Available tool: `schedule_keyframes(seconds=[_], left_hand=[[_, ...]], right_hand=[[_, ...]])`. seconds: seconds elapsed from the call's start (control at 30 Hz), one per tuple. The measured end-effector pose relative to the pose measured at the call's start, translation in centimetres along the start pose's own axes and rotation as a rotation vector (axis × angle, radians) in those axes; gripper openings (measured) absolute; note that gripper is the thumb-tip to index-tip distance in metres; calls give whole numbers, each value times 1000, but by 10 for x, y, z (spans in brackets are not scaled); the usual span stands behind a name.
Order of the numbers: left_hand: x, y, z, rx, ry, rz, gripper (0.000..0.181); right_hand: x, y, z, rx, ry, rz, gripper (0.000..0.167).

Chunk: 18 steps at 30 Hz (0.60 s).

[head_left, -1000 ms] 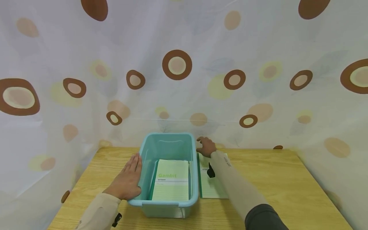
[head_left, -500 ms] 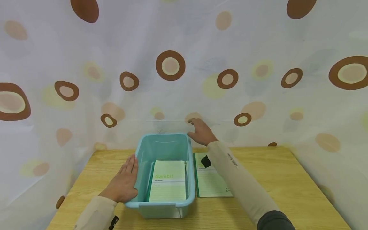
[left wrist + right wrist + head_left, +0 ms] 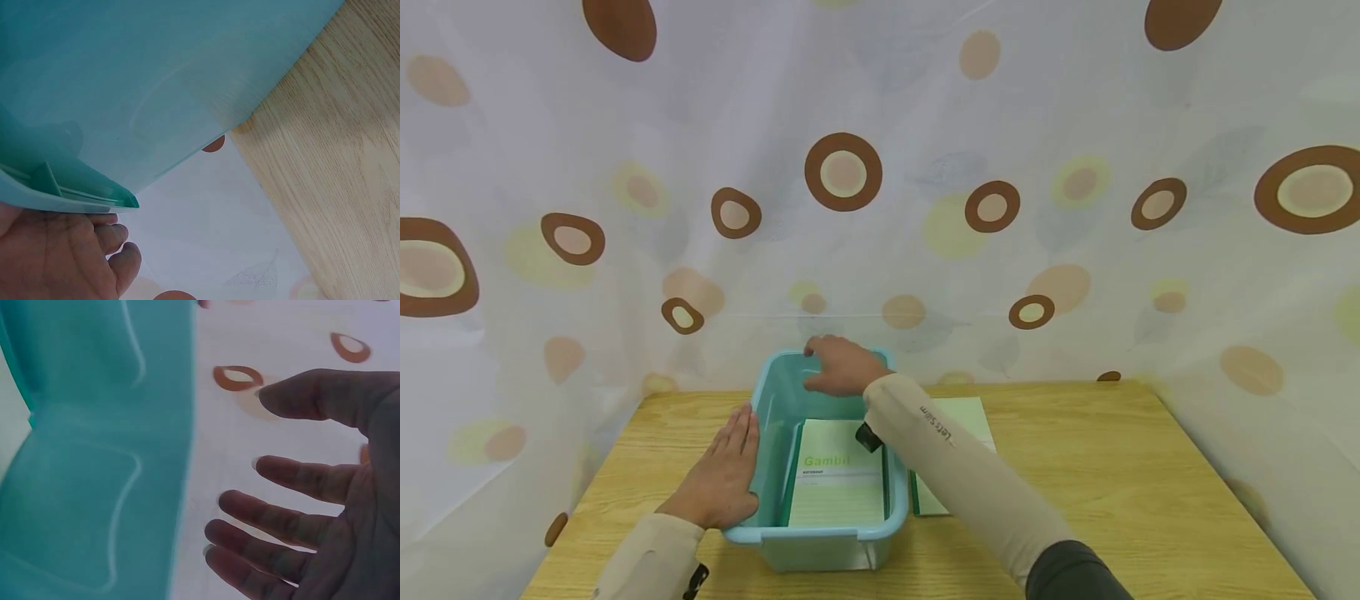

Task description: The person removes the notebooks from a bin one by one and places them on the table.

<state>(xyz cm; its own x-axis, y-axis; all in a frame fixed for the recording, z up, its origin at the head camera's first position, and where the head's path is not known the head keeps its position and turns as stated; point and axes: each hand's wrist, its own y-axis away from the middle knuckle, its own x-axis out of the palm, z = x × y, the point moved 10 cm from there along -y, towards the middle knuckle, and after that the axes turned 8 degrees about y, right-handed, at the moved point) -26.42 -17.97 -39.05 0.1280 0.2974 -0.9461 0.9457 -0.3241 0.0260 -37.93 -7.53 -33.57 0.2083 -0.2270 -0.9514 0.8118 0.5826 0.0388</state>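
Note:
A light blue plastic bin [image 3: 812, 550] stands on the table. Inside it lie notebooks, the top notebook [image 3: 837, 496] showing a pale green cover marked "Gambit". My left hand [image 3: 721, 475] rests on the bin's left rim with straight fingers; in the left wrist view, that hand [image 3: 65, 256] lies against the rim's underside. Above the far end of the bin hovers my right hand [image 3: 846, 367], holding nothing. The right wrist view shows the right hand [image 3: 312, 506] with spread fingers, apart from the bin wall [image 3: 162, 487].
Another pale green notebook [image 3: 966, 417] lies right of the bin, partly hidden under my right sleeve [image 3: 955, 450]. The wooden table [image 3: 1112, 492] reaches back to a white curtain [image 3: 910, 258] with brown and beige ovals.
My right hand has risen from beside the notebook on the right, then moved left over the far end of the bin. My left hand has stayed on the rim; the view has shifted slightly.

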Motion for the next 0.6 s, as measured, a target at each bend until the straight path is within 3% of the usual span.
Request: schedule_keyframes(seconds=[0.33,0.5,0.6], left_hand=[[3,-1,-1,16,5,1,88],[3,-2,-1,16,1,-1,87],[3,-1,-1,12,-1,-4,88]], right_hand=[[68,-25,-12,121,-1,166,54],[91,-31,-30,205,-63,221,58],[102,-34,-33,210,-76,234,53]])
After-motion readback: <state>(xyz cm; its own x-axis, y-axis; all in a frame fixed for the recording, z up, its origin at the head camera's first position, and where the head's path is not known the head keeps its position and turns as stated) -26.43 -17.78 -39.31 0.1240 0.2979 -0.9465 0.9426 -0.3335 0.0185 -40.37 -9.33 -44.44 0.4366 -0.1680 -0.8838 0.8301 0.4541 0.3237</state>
